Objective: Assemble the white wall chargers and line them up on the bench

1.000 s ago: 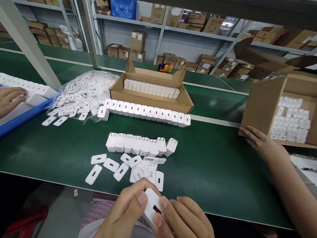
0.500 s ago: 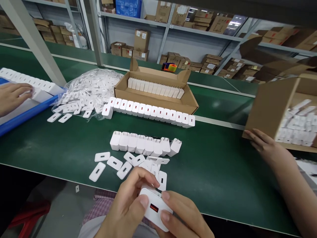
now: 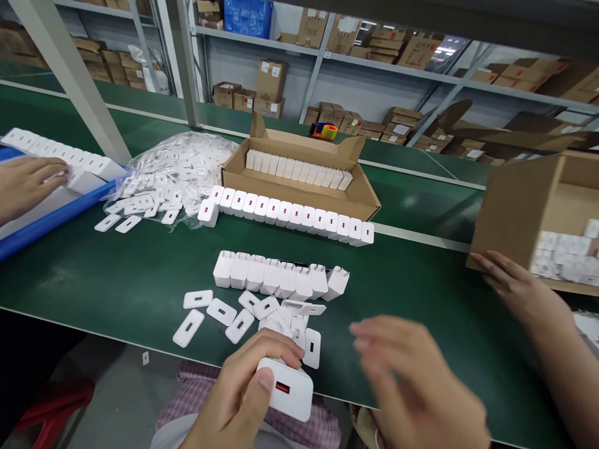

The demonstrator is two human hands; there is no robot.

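A white USB charger [image 3: 296,399] with a dark-red port is gripped in my left hand [image 3: 241,390], its port face turned up towards me. My right hand [image 3: 421,380] is apart from it on the right, somewhat blurred, fingers stretched out and nothing visible in them. Just beyond my left hand lie several loose white cover plates [image 3: 188,328] with slots. Behind them stands a row of white chargers [image 3: 271,277] with metal prongs upward. Farther back is a longer row of chargers [image 3: 284,214] showing their red ports.
An open cardboard box [image 3: 299,194] holds a row of chargers. Left of it is a clear bag of cover plates [image 3: 175,159]. A co-worker's hand [image 3: 32,184] rests over a blue tray [image 3: 65,212]; another person's hand [image 3: 519,290] touches an upright carton [image 3: 510,209] on the right.
My right hand has let go of the charger and moved away to the right. The charger stays in my left hand. White items inside the right-hand carton have shifted.
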